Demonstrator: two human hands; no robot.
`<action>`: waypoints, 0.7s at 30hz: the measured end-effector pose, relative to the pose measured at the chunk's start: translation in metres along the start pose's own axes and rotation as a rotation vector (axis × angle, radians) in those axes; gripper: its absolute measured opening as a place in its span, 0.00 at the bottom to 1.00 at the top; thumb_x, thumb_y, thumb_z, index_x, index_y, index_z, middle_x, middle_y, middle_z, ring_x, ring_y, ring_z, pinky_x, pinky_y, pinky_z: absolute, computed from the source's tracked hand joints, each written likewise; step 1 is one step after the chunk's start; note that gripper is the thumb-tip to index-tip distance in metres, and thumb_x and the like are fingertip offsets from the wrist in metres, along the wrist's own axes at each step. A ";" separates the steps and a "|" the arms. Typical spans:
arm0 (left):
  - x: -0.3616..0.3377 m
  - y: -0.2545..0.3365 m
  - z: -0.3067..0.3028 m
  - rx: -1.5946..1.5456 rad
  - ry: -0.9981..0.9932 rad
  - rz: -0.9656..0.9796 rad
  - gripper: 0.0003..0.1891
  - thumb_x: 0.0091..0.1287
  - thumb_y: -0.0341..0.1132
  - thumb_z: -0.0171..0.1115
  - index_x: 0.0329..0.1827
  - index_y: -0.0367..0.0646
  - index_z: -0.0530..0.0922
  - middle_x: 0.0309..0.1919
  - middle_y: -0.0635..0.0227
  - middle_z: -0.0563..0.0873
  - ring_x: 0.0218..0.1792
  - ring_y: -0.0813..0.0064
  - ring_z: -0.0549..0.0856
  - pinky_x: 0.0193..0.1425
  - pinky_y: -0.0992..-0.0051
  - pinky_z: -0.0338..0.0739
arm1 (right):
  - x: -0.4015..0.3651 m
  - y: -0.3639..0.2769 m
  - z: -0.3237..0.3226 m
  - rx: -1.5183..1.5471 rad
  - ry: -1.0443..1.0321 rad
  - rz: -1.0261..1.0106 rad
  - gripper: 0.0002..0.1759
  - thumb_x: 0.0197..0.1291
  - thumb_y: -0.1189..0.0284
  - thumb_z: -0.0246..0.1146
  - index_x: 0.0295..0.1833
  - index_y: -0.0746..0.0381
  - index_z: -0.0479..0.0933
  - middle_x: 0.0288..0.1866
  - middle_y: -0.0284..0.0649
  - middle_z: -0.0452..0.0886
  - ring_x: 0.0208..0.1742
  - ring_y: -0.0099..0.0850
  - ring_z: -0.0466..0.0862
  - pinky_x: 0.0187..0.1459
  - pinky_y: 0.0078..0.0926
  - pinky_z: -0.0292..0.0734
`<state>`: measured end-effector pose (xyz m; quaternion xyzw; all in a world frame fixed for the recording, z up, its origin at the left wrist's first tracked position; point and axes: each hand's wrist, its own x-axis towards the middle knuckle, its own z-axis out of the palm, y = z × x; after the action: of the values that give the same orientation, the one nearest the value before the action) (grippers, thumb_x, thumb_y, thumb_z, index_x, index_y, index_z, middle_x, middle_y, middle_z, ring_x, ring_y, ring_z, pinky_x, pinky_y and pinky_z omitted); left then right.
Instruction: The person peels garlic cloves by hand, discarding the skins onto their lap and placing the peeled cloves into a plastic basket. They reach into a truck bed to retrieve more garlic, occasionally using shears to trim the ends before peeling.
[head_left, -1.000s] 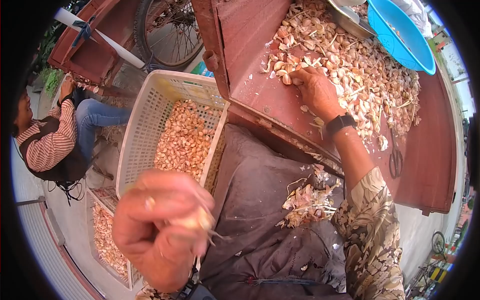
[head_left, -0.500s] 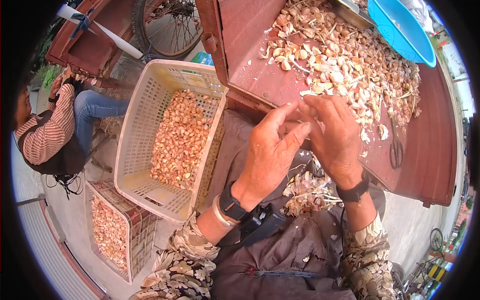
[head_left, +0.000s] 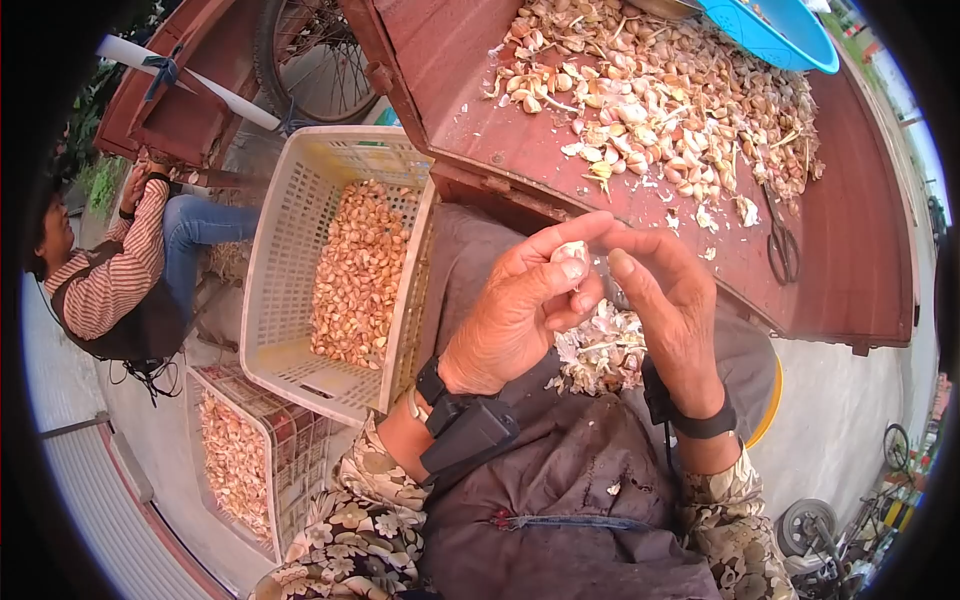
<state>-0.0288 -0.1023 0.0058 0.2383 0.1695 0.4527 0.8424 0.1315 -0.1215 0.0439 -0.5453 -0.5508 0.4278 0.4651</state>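
My left hand (head_left: pixel 530 305) is closed, pinching a pale garlic clove (head_left: pixel 571 252) between thumb and fingers. Close on its right is my right hand (head_left: pixel 676 315), thumb and forefinger apart and nothing visible between them; its forefinger reaches toward the left fingertips. Below the hands, a heap of papery garlic skins (head_left: pixel 605 348) lies on the dark apron (head_left: pixel 590 470) over my lap. Beyond them, loose garlic cloves (head_left: pixel 690 150) with bits of stem and skin spread across a red metal tray bed (head_left: pixel 860 260). Black-handled scissors (head_left: pixel 783 255) rest at its right.
Left of my lap stands a pale plastic crate (head_left: pixel 268 290) with garlic cloves inside; a lower crate (head_left: pixel 300 470) also holds garlic. A blue plastic basket (head_left: pixel 790 45) sits at the far edge. A co-worker (head_left: pixel 120 290) in a striped top sits at left near a wheel (head_left: pixel 310 60).
Both hands have drawn slightly lower and turned, showing the clove in my left fingers. The right thumb has come away from the forefinger. The view has shifted, revealing a yellow rim at right.
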 end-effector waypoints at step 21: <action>-0.028 -0.004 0.018 0.923 0.128 0.332 0.19 0.71 0.26 0.59 0.65 0.35 0.72 0.44 0.67 0.84 0.33 0.82 0.81 0.37 0.81 0.78 | -0.021 -0.006 0.009 0.329 -0.035 0.164 0.10 0.62 0.75 0.67 0.45 0.67 0.74 0.37 0.36 0.81 0.36 0.20 0.79 0.38 0.19 0.76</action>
<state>-0.0321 -0.1324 0.0207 0.5822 0.3632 0.4721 0.5534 0.1211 -0.1425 0.0472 -0.4974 -0.4349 0.5581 0.5021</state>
